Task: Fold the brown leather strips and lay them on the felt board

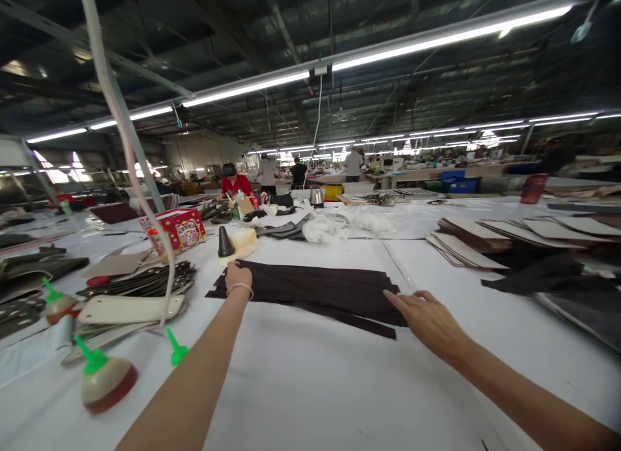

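A flat stack of dark brown fabric strips (315,286) lies crosswise on the white table in front of me. One strip at the near side fans out from the rest toward the right. My left hand (237,277), with a pale bracelet at the wrist, is closed over the left end of the stack; its fingertips are partly hidden. At the right end, my right hand (424,315) rests its outstretched fingers against the strips' edge. Just beyond my left hand, a black cone (225,242) stands by a yellowish block (244,241).
Green-capped bottles (107,380) and strap-like pieces (130,308) lie at left, near a red box (182,231) and a hanging pale cable (130,160). Clear plastic (334,226) is crumpled ahead. Stacked panels (466,247) and black material (528,275) are at right. People work farther back.
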